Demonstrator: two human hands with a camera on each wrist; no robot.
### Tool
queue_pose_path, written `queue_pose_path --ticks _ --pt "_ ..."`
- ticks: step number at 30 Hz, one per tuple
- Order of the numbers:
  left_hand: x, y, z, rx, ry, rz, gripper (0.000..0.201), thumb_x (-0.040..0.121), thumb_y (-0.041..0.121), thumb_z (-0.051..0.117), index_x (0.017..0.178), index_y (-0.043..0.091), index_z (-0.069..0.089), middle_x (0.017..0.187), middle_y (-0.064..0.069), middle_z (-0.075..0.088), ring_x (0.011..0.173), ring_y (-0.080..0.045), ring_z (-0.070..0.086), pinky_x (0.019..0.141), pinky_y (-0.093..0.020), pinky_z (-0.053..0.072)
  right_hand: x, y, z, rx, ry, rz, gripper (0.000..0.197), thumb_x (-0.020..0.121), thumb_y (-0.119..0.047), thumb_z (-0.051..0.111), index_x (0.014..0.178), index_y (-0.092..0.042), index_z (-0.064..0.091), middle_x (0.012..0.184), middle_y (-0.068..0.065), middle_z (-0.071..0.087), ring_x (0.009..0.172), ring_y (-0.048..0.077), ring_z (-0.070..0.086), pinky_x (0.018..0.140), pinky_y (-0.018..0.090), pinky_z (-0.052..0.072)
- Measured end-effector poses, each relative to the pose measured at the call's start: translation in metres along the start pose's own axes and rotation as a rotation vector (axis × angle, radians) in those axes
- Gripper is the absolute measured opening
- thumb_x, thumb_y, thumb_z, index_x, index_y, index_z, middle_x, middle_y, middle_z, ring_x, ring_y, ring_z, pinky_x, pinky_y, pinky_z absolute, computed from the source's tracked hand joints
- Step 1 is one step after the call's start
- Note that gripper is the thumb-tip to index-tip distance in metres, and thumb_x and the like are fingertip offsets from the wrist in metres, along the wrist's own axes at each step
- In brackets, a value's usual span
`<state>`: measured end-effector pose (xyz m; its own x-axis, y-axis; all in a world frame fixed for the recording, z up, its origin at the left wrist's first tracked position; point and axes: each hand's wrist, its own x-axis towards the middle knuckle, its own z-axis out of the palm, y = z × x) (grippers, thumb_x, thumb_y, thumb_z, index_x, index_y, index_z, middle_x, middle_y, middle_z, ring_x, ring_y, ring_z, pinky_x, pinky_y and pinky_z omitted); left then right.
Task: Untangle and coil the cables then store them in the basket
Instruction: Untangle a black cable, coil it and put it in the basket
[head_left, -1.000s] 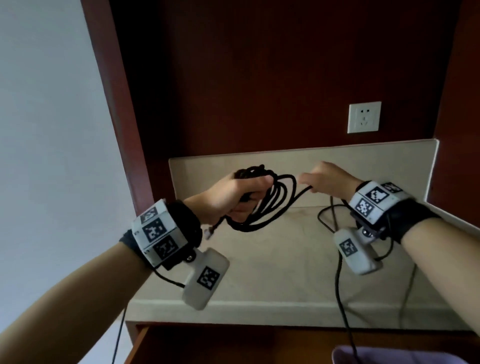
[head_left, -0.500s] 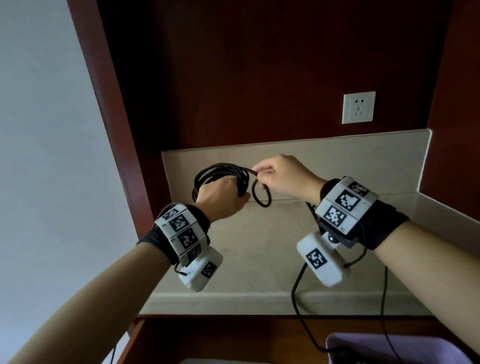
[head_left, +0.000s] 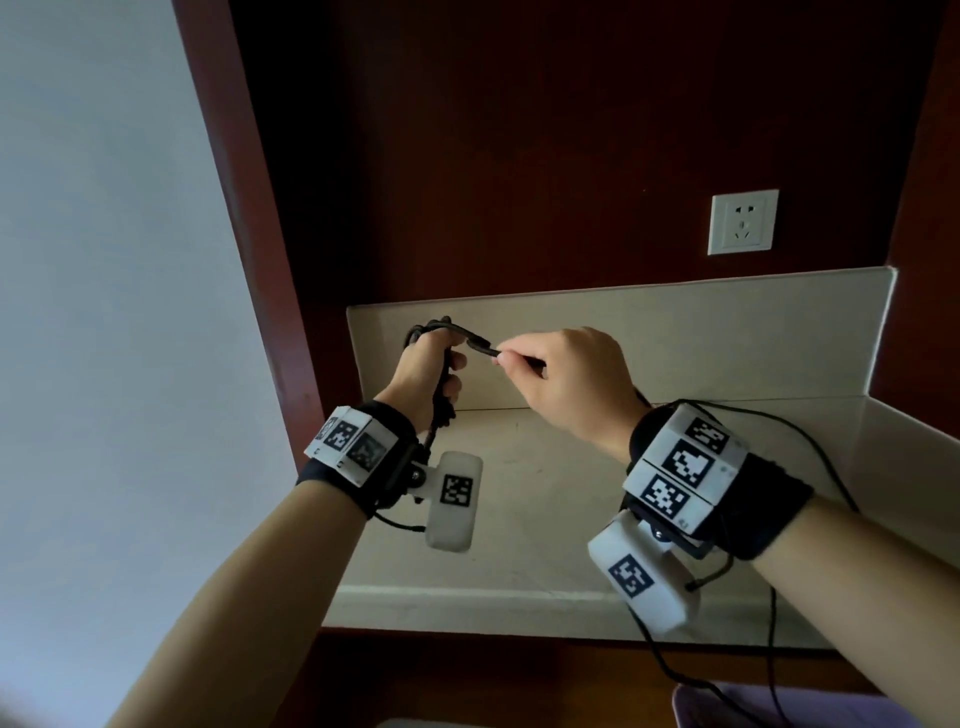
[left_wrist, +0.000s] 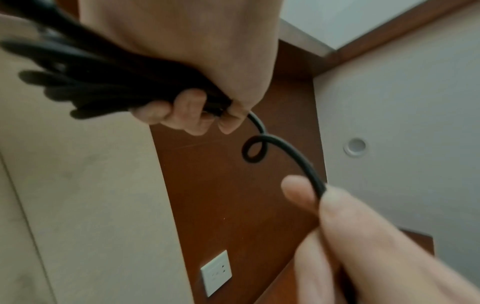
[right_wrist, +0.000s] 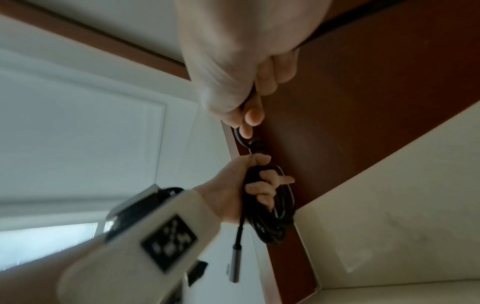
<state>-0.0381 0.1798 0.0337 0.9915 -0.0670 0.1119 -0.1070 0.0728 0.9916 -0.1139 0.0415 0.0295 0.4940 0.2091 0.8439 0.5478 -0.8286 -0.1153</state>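
Left hand (head_left: 428, 371) fingers (left_wrist: 187, 111) wrapped round one coiled black cable (right_wrist: 275, 197) | right hand (head_left: 566, 384) fingers (left_wrist: 298, 193) at 3 o'clock pinch its free strand | one wall socket (head_left: 743, 222) at 1 o'clock.

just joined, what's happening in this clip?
A person is coiling a thin black cable above a beige stone counter. The left hand grips the bundled loops, and a silver-tipped connector hangs below it. The right hand pinches the free strand, which shows one small kink loop between the hands. A purple basket shows at the bottom edge; the coil is not in it yet.
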Motion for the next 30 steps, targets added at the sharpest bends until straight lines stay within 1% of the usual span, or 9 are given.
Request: queue_pose_path --ticks 5,12,14,17,20,22,24,26,30 --pt "0.003 -0.001 -0.008 -0.051 0.048 -0.025 0.018 0.092 0.014 0.042 0.074 0.018 0.042 0.057 0.004 0.037 0.030 -0.008 0.025 0.038 -0.015 0.022 -0.009 0.009 -0.001 -0.153 -0.069 -0.053 0.036 0.083 -0.025 0.044 0.055 -0.016 0.063 0.037 -0.003 0.043 0.035 0.018 0.041 0.039 0.019 0.025" --pt "-0.006 -0.008 0.000 -0.111 -0.125 -0.050 0.022 0.089 0.029 0.039 0.072 0.015 0.040 0.057 0.004 0.036 0.034 -0.009 0.025 0.044 -0.022 0.022 -0.009 0.014 0.003 -0.182 -0.203 0.020 0.027 0.089 -0.018 0.050 0.074 -0.008 0.070 0.053 0.006 0.059 0.052 0.025 0.051 0.047 0.023 0.027" --pt "-0.005 -0.008 0.003 -0.166 -0.105 -0.064 0.030 0.091 0.036 0.042 0.072 0.014 0.045 0.051 0.006 0.037 0.033 -0.009 0.026 0.042 -0.020 0.024 -0.012 0.010 0.005 -0.171 -0.223 -0.024 0.027 0.089 -0.019 0.050 0.077 -0.006 0.071 0.053 0.007 0.060 0.052 0.024 0.053 0.046 0.022 0.031" --pt "-0.006 -0.009 0.012 -0.278 -0.015 -0.057 0.024 0.094 0.022 0.046 0.074 0.010 0.052 0.041 0.007 0.034 0.028 -0.008 0.026 0.034 -0.015 0.025 -0.017 0.002 0.008 -0.127 -0.271 -0.009 0.026 0.090 -0.017 0.051 0.074 -0.006 0.068 0.049 0.001 0.053 0.050 0.022 0.049 0.047 0.028 0.036" --pt "-0.010 -0.011 0.018 -0.295 0.055 -0.032 0.028 0.092 0.016 0.045 0.064 0.013 0.041 0.040 0.006 0.032 0.028 -0.009 0.026 0.035 -0.016 0.025 -0.017 -0.002 0.012 -0.013 -0.391 0.154 0.018 0.091 -0.016 0.048 0.080 -0.010 0.061 0.067 0.001 0.062 0.061 0.020 0.053 0.054 0.032 0.041" --pt "-0.013 -0.013 0.021 -0.216 0.084 -0.006 0.029 0.091 0.017 0.047 0.064 0.013 0.039 0.047 0.003 0.034 0.029 -0.009 0.028 0.037 -0.018 0.025 -0.012 -0.002 0.012 0.198 -0.514 0.397 0.018 0.091 -0.018 0.048 0.104 -0.012 0.059 0.097 0.002 0.066 0.087 0.020 0.060 0.072 0.033 0.049" --pt "-0.018 -0.015 0.023 -0.118 0.099 0.015 0.029 0.091 0.019 0.049 0.065 0.012 0.039 0.051 0.001 0.035 0.032 -0.010 0.030 0.040 -0.021 0.026 -0.006 -0.003 0.013 0.481 -0.629 0.684 0.025 0.090 -0.018 0.051 0.114 -0.011 0.051 0.102 0.002 0.058 0.093 0.018 0.056 0.073 0.028 0.047" --pt "-0.022 -0.015 0.025 -0.072 0.107 0.021 0.029 0.091 0.021 0.052 0.066 0.012 0.041 0.054 -0.001 0.037 0.039 -0.013 0.034 0.044 -0.024 0.029 -0.004 -0.006 0.015 0.755 -0.598 0.866 0.015 0.091 -0.019 0.053 0.103 -0.010 0.055 0.094 0.004 0.058 0.085 0.017 0.055 0.067 0.026 0.048" --pt "-0.030 -0.014 0.027 0.042 0.101 0.097 0.027 0.089 0.019 0.053 0.065 0.011 0.044 0.055 -0.002 0.039 0.046 -0.016 0.036 0.047 -0.026 0.031 -0.007 -0.004 0.022 0.979 -0.364 0.942 0.006 0.091 -0.013 0.057 0.088 -0.018 0.060 0.088 0.000 0.062 0.083 0.014 0.056 0.063 0.025 0.049"
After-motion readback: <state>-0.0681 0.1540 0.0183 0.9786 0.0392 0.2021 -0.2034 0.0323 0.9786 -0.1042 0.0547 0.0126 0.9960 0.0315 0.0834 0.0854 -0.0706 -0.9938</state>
